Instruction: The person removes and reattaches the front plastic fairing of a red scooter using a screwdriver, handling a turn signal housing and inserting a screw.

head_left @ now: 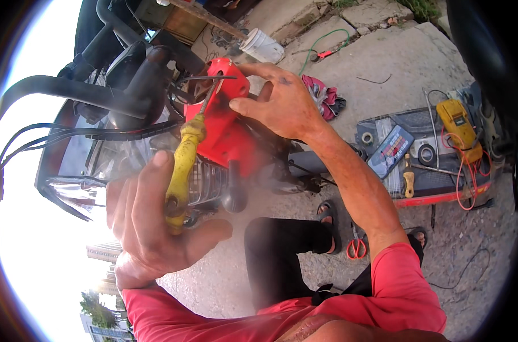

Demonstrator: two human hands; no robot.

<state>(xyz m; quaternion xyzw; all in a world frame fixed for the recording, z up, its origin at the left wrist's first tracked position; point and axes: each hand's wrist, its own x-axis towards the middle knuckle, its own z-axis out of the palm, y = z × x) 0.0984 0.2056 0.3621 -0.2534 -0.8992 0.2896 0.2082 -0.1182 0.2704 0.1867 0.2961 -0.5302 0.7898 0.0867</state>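
A yellow-handled screwdriver (pixel 186 165) rests in my left hand (pixel 148 219), with the fingers curled along the handle and the thumb sticking out to the side. Its thin shaft reaches up to a red plastic cover (pixel 216 134) that has holes in its upper end. My right hand (pixel 284 102) grips the upper right edge of that cover, thumb on the near face and fingers around the far side. Whether the tip sits in a hole or on a screw, I cannot tell. Dark wires (pixel 182 82) show beside the cover's upper left edge.
Black handlebars (pixel 71 88) and cables (pixel 59 135) fill the left. At right, a dark platform with a red edge (pixel 441 196) carries a phone (pixel 390 151), a yellow multimeter (pixel 459 128), tape (pixel 426 154) and tools. Red-handled scissors (pixel 356 248) lie on the ground; a white bucket (pixel 263 45) stands behind.
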